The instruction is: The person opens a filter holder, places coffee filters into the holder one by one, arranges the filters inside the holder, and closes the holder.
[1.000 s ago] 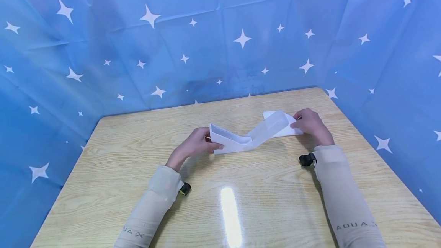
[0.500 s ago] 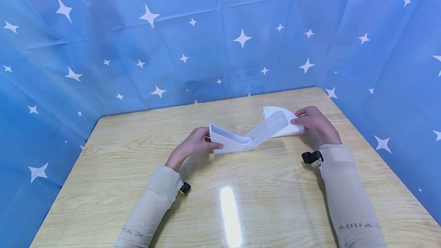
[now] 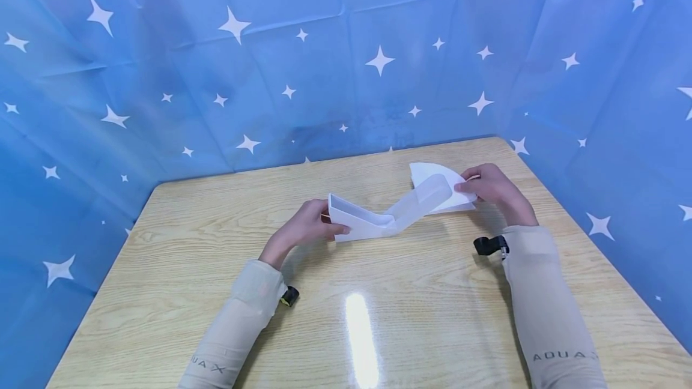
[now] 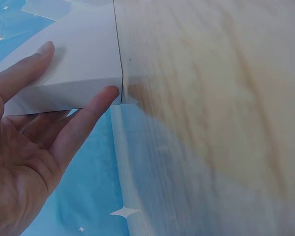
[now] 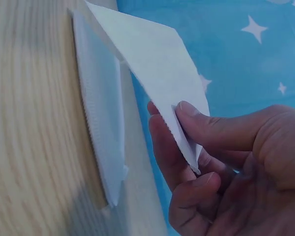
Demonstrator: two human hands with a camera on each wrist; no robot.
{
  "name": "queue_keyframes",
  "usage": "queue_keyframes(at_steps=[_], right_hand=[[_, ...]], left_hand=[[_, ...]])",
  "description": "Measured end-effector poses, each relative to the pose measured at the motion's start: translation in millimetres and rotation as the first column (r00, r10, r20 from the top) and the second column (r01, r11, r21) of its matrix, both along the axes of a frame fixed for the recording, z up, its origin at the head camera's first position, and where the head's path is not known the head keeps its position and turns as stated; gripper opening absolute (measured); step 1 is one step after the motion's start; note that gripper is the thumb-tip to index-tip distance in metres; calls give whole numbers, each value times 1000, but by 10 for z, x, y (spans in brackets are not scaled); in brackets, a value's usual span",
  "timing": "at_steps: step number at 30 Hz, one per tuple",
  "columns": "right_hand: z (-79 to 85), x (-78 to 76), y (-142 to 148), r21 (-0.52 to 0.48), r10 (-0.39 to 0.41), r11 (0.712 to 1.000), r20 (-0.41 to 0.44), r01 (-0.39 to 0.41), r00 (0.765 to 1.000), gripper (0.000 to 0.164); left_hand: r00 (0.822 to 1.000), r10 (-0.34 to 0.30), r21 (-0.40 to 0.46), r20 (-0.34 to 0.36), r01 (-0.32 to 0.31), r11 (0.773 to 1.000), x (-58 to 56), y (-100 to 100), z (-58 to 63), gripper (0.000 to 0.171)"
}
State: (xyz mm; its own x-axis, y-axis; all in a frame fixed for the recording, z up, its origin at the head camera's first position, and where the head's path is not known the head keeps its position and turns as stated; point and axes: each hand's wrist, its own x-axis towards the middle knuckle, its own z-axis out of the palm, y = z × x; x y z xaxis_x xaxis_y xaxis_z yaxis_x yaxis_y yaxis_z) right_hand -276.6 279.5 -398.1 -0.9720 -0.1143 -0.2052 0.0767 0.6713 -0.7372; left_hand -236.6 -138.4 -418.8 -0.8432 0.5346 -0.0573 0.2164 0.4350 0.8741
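I am holding a long white paper strip [image 3: 397, 209] between my two hands, out in front of me over the table [image 3: 378, 317]. My left hand [image 3: 303, 230] is gripping the strip's left end: the thumb is lying along the near side and the fingers are reaching behind, so that end is standing up on its edge. In the left wrist view my thumb [image 4: 86, 120] and a fingertip [image 4: 37, 56] are both pressing on the white sheet [image 4: 83, 69], the fingers fairly straight and spread rather than tightly curled.

My right hand [image 3: 492, 191] is pinching the other end, which is lifted a little above the tabletop. In the right wrist view my thumb [image 5: 206, 123] is pressing a raised corner of the paper [image 5: 157, 64] against the fingers beneath it, while another layer of the strip [image 5: 101, 123] is lying flat on the wood just beside that hand.

Between the hands the strip is twisting and sagging: it is dipping to the table near my left hand, then rising toward the right one. Both sleeves [image 3: 546, 317] are resting low near the table edge closest to me, and a blue star-printed backdrop [image 3: 346, 59] is hanging beyond my hands on all sides.
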Motion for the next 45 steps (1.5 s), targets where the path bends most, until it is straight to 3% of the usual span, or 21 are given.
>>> queue_keyframes(at_steps=[25, 33, 45], right_hand=[[383, 115, -176, 40, -41, 998, -125, 47, 991, 44], [449, 150, -222, 55, -72, 995, -210, 85, 975, 36], [578, 210, -290, 47, -62, 996, -323, 82, 944, 26]], left_hand=[[1000, -3, 7, 1, 3, 1000, 12, -7, -5, 40], [1000, -6, 13, 5, 6, 1000, 14, -5, 1, 40], [1000, 1, 15, 7, -1, 1000, 14, 5, 4, 40]])
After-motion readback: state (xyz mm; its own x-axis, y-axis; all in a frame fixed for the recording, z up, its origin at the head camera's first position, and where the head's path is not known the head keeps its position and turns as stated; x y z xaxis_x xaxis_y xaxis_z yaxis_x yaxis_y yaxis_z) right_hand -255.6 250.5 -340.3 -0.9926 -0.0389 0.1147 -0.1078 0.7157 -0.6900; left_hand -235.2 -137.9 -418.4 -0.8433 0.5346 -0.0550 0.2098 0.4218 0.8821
